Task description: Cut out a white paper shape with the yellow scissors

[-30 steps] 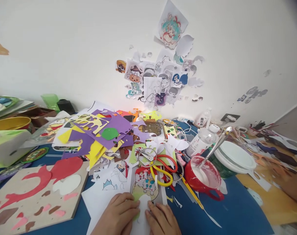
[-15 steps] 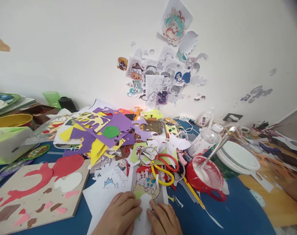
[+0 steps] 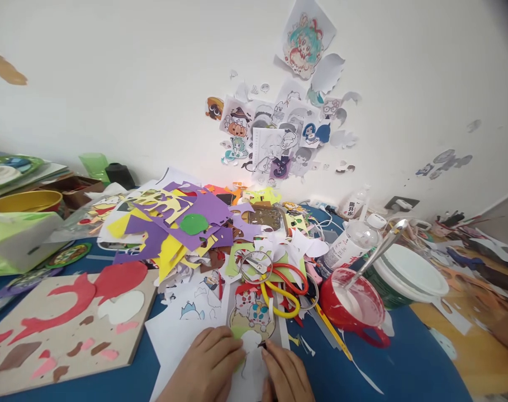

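Note:
My left hand [image 3: 214,360] rests at the front of the table, its curled fingers gripping the edge of a light green paper piece [image 3: 238,332]. A white cut-out [image 3: 250,338] lies against the green piece, over a sheet with a thin drawn line. My right hand [image 3: 288,369] is just to the right, fingers bent together, with a small dark piece [image 3: 262,345] at its fingertips. Part of what lies under both hands is hidden. Just beyond them is a printed picture of cartoon figures [image 3: 254,312].
Yellow- and red-handled scissors [image 3: 281,293] lie beyond the hands. A yellow cutter [image 3: 331,329] and a red mug [image 3: 354,312] with a metal-handled tool are on the right. Coloured paper scraps [image 3: 195,218] pile up behind. A board [image 3: 123,340] with red cut-outs lies left.
My right hand has drawn slightly right and down from the white cut-out, and the dark piece now shows more at its fingertips. My left hand stays nearly in place. The view shifts slightly.

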